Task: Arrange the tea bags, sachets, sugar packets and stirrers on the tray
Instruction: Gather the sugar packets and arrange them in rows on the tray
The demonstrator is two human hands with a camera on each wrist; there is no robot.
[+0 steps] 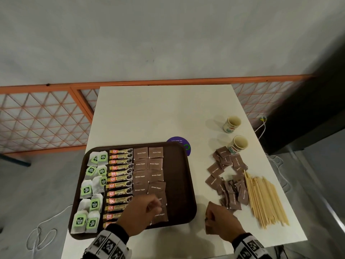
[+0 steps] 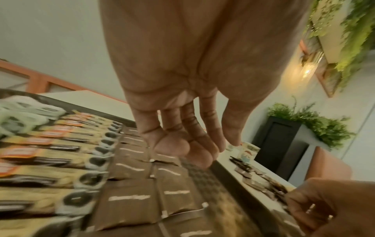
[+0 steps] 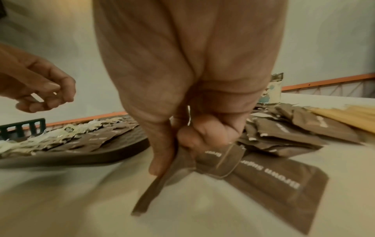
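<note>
Right wrist view, centre: the right hand (image 3: 194,136) pinches light, floppy sugar packets (image 3: 263,173) by their edges; the left hand (image 3: 40,89) hangs loosely curled, empty.

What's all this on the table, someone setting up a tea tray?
Yes. A person is filling a dark brown plastic tray by hand. White tea bags with green tags, gold coffee granule sachets and brown sugar packets already lie there in columns. The right hand holds a few more brown sugar packets in its grip, just off the tray. The left hand hovers over the sugar column, holding nothing. A loose heap of sugar packets and pale wooden stirrers wait on the white table.
</note>
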